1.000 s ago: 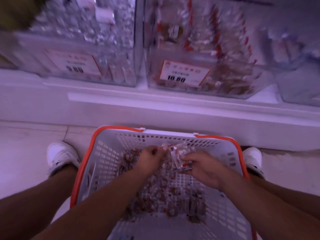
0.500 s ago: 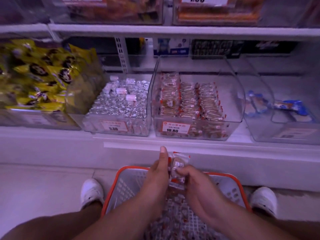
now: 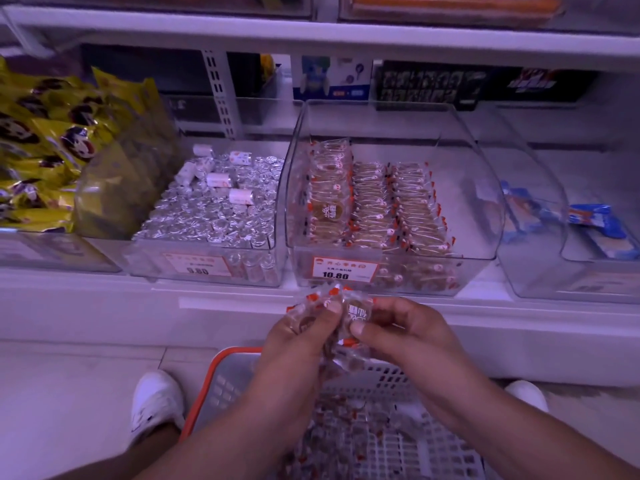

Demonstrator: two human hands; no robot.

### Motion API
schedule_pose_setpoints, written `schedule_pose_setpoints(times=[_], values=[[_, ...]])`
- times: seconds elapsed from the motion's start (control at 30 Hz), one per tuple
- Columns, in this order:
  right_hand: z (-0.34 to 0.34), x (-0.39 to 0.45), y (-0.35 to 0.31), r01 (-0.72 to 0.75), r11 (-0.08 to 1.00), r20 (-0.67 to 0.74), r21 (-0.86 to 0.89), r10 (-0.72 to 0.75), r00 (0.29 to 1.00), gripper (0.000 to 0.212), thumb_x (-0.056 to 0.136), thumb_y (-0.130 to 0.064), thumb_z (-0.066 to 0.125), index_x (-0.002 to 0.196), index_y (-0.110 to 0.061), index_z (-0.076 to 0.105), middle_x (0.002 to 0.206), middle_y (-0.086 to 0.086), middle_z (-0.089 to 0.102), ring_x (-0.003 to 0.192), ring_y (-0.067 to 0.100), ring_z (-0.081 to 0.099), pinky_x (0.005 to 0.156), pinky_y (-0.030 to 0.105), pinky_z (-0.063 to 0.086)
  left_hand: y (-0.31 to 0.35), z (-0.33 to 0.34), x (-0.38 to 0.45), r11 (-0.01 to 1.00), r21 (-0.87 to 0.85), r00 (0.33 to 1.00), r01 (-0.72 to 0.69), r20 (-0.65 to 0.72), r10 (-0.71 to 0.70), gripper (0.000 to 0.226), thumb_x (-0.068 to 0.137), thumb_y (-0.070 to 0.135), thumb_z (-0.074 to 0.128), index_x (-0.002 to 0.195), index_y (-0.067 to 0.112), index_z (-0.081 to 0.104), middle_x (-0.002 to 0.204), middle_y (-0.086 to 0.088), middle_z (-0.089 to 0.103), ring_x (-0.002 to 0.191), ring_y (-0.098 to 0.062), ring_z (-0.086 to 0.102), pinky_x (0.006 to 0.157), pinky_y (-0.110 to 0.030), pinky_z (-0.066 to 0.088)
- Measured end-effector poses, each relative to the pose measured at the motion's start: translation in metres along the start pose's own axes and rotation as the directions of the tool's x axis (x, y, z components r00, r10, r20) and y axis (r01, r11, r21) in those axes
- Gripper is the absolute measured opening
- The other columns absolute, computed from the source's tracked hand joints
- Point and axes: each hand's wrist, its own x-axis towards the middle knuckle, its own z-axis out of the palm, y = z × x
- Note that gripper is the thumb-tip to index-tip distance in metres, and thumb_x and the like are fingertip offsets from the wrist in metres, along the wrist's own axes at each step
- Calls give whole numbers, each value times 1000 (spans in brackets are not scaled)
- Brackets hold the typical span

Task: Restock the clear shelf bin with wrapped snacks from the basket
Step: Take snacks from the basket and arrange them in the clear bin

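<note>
Shelf (image 3: 242, 303) across the upper view, white, carrying a row of clear bins. Far left — yellow packs (image 3: 45, 147) heaped high. Next along, silver bin (image 3: 211, 216) full of foil-wrapped pieces, price tag on its front. Centre, clear bin (image 3: 467, 216) with rows of wrapped snacks stacked toward its left and middle, right part bare; tag (image 3: 343, 270) on the front wall reading 10.80. Right of that, a bin with blue packs (image 3: 588, 220).

Below, basket (image 3: 207, 386) — grey mesh, orange rim — on the floor between two white shoes (image 3: 156, 403), loose snacks scattered over its bottom.

Above the basket, just in front of the shelf edge and under the tag, both hands close together. Left hand (image 3: 298, 341) gripping a bunch of snacks (image 3: 325, 299), thumb pressed over the wrappers. Right hand (image 3: 405, 330) pinching one round snack (image 3: 356, 313) between thumb and fingers, touching the bunch.
</note>
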Motion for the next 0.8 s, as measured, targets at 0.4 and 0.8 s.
schedule_pose_setpoints(times=[0.4,0.8], values=[[8,-11,1,-189,879,-26,438,223,975,9,86,1,62,90,7,67,89,22,71,83,26,68,83,44,60,-7,-7,3,987,-98,992,-128,-11,127,23,70,1,73,86,17,77,91,-13,76,76,-20,73,55,-28,56],[14,-15,2,-298,885,58,358,297,953,23,91,-5,52,96,1,74,91,22,67,84,33,68,77,52,60,-19,-5,8,965,16,951,-262,-166,261,42,81,-11,68,113,17,69,104,-8,76,95,-24,72,76,-34,58]])
